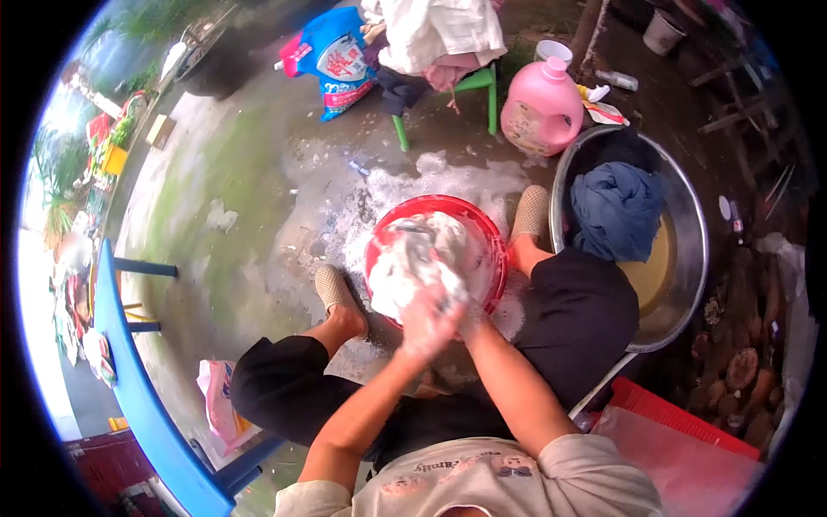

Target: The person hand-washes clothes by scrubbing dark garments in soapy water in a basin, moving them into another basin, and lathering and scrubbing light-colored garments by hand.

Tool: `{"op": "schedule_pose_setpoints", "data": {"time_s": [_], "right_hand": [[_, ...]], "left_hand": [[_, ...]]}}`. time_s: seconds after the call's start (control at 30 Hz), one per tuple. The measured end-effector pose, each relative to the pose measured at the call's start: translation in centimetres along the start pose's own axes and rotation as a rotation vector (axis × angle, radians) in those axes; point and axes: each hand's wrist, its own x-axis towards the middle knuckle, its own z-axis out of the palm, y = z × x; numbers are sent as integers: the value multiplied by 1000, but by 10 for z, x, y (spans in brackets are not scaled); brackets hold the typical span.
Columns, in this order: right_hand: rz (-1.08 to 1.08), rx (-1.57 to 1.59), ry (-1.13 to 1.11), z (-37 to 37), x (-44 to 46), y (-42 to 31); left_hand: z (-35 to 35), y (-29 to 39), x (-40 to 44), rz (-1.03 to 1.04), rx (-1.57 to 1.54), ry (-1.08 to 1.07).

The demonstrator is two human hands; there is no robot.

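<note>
We are looking down at a red basin [500, 258] standing on wet ground between our 2 feet, with white suds [431, 177] spreading around it. Inside, a white, soapy cloth [405, 267] is lying in a loose heap, filling mostly the left and middle of the basin. The heap is reaching away from our hands toward the far left; its folds are bunching, so we are not making out a clear long axis.

Our left hand [428, 323] and right hand [470, 317] are meeting at the near side of the basin, pressing close together, 1 beside the other. The left is lying nearer the main heap, while the right is coming in from the near right. Motion is blurring the fingers, and we cannot tell whether they are pinching cloth or lying flat on it.

To the right, a large metal tub [696, 258] is holding a dark blue cloth [616, 211] and murky liquid. On the far side, a pink jug [541, 112] is standing near a green stool [492, 103], which is bearing pale fabric [439, 34]. A blue bag [340, 65] is resting left of the stool, and a blue bench [142, 370] is running along our left.
</note>
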Motion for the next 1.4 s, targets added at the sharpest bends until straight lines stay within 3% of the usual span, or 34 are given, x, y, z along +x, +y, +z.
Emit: {"op": "schedule_pose_setpoints", "data": {"time_s": [0.07,0.13,0.17,0.2,0.23,0.27,0.37,0.43,0.47,0.53,0.57,0.63,0.67,0.7,0.73,0.77,0.8,0.9,1.03,1.07,1.13,1.17,1.2,1.27,1.3,1.4], "right_hand": [[27,-2,0,2,-7,6],[-53,1,51,6,-3,17],[-106,3,78,9,2,23],[-167,13,104,13,7,28],[-202,46,101,16,11,30],[-233,82,92,18,15,30],[-256,266,-130,18,22,22],[-288,311,-462,6,22,19],[-311,237,-575,3,20,17],[-513,-311,-522,-15,16,20],[-672,-883,-243,-76,43,39],[-827,-1431,56,-105,56,52],[-862,-1421,35,-93,64,47],[-773,-1272,57,-80,58,45],[-612,-966,62,-64,47,42],[-470,-648,80,-48,34,35],[-373,-434,103,-31,19,27],[-276,-145,155,6,-10,5],[-418,-45,239,12,-3,-26],[-463,-28,258,9,1,-34],[-543,22,281,2,6,-46],[-560,40,292,-1,8,-48],[-548,59,305,-1,5,-44],[-490,98,325,5,-4,-25],[-438,116,319,10,-9,-14],[-217,103,269,17,-16,13]], "left_hand": [[-2,15,-11,274,215,-4],[9,-30,2,298,371,-136],[15,-69,17,206,378,-131],[0,-61,45,-18,409,-163],[8,-94,64,-26,290,151],[-13,-83,83,-93,270,118],[-11,-63,87,-156,201,250],[8,-48,59,-97,252,302],[5,-20,42,-201,182,165],[9,5,13,-97,206,32],[17,-14,15,-8,266,81],[32,-70,23,174,391,167],[6,-59,52,-228,358,-89],[-17,-52,74,-516,176,-107],[13,-144,78,-306,154,66],[11,-162,87,-356,-154,214],[0,-153,86,-468,-132,283],[5,-202,73,-718,-762,290],[-6,-125,56,-863,-1476,-85],[-14,-97,56,-906,-1625,-27],[-29,-109,58,-778,-1903,-245],[-26,-110,60,-821,-1654,-42],[-41,-96,69,-684,-1546,-52],[-46,-66,76,-676,-1200,104],[-40,-47,72,-454,-1041,128],[19,-26,34,-98,-118,121]]}}
